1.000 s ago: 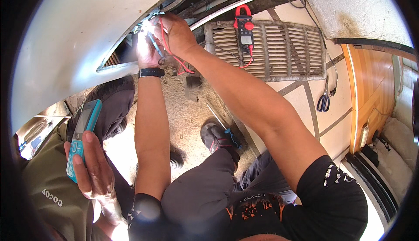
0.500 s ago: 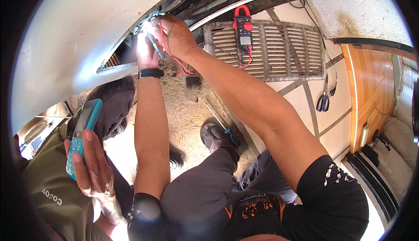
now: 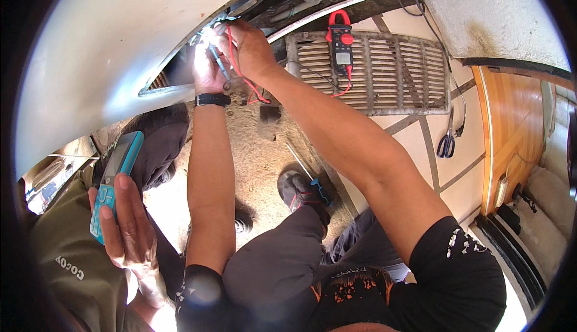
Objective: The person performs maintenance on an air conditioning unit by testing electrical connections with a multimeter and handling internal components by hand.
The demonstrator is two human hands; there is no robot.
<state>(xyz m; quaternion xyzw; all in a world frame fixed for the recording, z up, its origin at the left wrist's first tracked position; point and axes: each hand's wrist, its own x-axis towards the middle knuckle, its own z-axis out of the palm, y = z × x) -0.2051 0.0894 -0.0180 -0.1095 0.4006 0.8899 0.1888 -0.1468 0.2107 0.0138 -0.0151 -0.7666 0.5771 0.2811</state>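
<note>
My left hand (image 3: 207,72), wearing a black wristwatch (image 3: 212,99), reaches into the opening of a white panel (image 3: 114,43). Its fingers look closed, but glare hides what is in them. Close beside it, my right hand (image 3: 251,48) pinches a red test lead (image 3: 234,67), whose tip is lost in the light. Between the hands runs a thin blue piece (image 3: 217,59), too washed out to name. A red and black clamp meter (image 3: 342,46) lies on a slatted grille (image 3: 384,73) to the right, a red lead coming from its lower end.
At lower left, another person's hand (image 3: 129,230) holds a teal phone (image 3: 117,181). A blue-handled screwdriver (image 3: 320,190) is beside my shoe (image 3: 296,189). Dark-handled scissors (image 3: 446,144) lie on the tiles right of the grille. A wooden panel (image 3: 511,121) stands at far right.
The whole view has shifted slightly, so things sit a little further right and lower. Both hands stay together at the opening, with the same hold.
</note>
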